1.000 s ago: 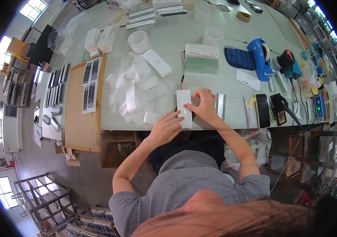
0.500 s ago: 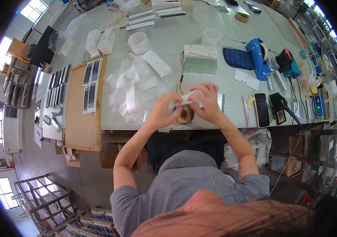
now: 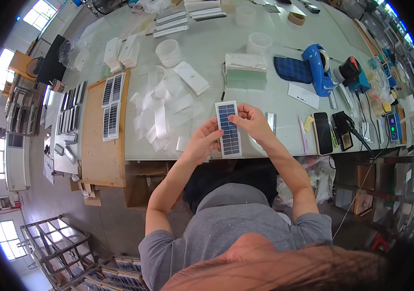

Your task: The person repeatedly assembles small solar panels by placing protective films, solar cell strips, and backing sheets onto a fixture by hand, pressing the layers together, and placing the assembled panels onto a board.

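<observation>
Flipped face-up, solar panel (image 3: 229,128) between both hands (image 3: 226,133).

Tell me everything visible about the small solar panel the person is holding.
The small solar panel is a flat, narrow rectangle with a white border and a grid of dark blue cells in two columns. It is held face up above the near edge of the worktable, long axis pointing away from the person. The left hand pinches its left edge; the right hand holds its right edge.

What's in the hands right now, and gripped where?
A small blue solar panel, held up over the table edge: left hand on its left long edge, right hand pinching its right long edge near the top.
</observation>
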{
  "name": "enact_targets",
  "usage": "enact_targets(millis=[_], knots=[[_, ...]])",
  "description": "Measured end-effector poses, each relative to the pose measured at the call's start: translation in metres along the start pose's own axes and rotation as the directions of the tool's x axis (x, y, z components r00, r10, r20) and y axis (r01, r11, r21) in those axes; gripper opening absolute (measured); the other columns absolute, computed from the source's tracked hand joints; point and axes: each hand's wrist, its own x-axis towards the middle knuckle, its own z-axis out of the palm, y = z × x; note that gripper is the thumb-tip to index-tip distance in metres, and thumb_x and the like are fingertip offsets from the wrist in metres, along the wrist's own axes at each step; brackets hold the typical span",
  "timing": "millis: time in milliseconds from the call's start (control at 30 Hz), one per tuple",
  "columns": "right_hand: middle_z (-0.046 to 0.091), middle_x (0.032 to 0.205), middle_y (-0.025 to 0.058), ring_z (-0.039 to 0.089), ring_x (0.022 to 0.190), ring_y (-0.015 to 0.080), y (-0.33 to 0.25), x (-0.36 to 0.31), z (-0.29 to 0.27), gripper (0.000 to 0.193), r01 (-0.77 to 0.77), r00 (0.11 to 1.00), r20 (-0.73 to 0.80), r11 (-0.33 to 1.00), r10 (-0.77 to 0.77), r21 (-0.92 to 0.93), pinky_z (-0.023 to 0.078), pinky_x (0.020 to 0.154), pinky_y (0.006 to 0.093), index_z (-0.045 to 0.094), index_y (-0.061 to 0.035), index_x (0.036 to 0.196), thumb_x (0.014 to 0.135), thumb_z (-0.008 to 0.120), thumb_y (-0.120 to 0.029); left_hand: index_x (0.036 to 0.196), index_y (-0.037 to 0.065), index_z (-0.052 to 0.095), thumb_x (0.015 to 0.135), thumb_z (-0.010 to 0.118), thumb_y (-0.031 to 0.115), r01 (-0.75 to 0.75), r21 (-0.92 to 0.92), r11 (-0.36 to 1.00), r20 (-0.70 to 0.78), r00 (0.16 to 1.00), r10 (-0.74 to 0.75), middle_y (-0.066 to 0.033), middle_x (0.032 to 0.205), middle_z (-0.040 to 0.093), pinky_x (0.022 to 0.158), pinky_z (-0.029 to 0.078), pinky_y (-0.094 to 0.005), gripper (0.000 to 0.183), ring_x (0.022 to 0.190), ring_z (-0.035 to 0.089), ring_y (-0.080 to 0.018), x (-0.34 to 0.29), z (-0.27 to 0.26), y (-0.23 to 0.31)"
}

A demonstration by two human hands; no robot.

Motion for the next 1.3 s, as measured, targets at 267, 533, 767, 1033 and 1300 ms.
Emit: enact_targets(millis=[267, 533, 767, 1033, 1300], knots=[[0.064, 0.091, 0.0019, 0.061, 0.091, 0.0095, 0.026, -0.003, -0.013, 0.023, 0.117, 0.990, -0.070, 0.992, -0.121, -0.054, 0.046, 0.082, 0.0243, 0.058, -0.0036, 0.116, 0.095, 0.061, -0.013, 0.128, 0.007, 0.054, 0.092, 0.060, 0.006, -0.084, 0.082, 0.993, -0.308, 0.946, 0.105, -0.0007, 0.107, 0.064, 0.076, 0.051, -0.0254, 0.036, 0.096, 0.062, -0.0104, -0.029, -0.093, 0.016], [0.060, 0.086, -0.0017, 0.057, 0.086, 0.0065, 0.037, -0.027, -0.018, 0.018, 0.051, 0.994, -0.093, 0.998, -0.048, 0.034, 0.043, 0.080, 0.0209, 0.058, -0.0044, 0.112, 0.096, 0.060, -0.013, 0.123, 0.000, 0.061, 0.082, 0.053, -0.001, 0.153, 0.751, 0.642, -0.646, 0.369, 0.668, -0.0102, 0.100, 0.072, 0.072, 0.054, -0.0301, 0.042, 0.084, 0.069, -0.0178, -0.119, -0.355, 0.161], [0.061, 0.086, -0.0025, 0.056, 0.083, 0.0041, 0.041, -0.028, -0.014, 0.018, 0.071, 0.996, -0.047, 0.993, -0.075, -0.090, 0.041, 0.075, 0.0204, 0.059, -0.0054, 0.110, 0.095, 0.062, -0.015, 0.113, 0.003, 0.070, 0.073, 0.061, 0.001, 0.425, 0.656, 0.624, -0.755, 0.390, 0.527, -0.0153, 0.096, 0.073, 0.075, 0.055, -0.0336, 0.040, 0.085, 0.071, -0.0227, -0.091, -0.416, 0.159], [0.065, 0.087, -0.0015, 0.060, 0.084, 0.0066, 0.033, 0.012, -0.014, 0.018, 0.143, 0.987, -0.051, 0.976, -0.153, -0.164, 0.043, 0.072, 0.0219, 0.062, -0.0050, 0.107, 0.093, 0.064, -0.016, 0.118, 0.009, 0.067, 0.090, 0.058, 0.025, 0.783, 0.608, -0.130, -0.328, 0.397, 0.857, -0.0167, 0.127, 0.060, 0.098, 0.041, -0.0496, 0.033, 0.118, 0.053, -0.0403, -0.089, -0.403, 0.145], [0.067, 0.081, -0.0004, 0.054, 0.068, 0.0076, 0.004, 0.068, -0.023, 0.020, 0.241, 0.954, -0.049, 0.853, -0.297, -0.463, 0.045, 0.064, 0.0257, 0.067, -0.0042, 0.095, 0.089, 0.068, -0.024, 0.145, 0.022, 0.043, 0.087, 0.064, 0.033, 0.083, 0.904, -0.419, 0.154, 0.852, 0.500, -0.0158, 0.155, 0.031, 0.114, 0.020, -0.0563, 0.063, 0.144, 0.024, -0.0379, -0.038, -0.076, 0.005]])
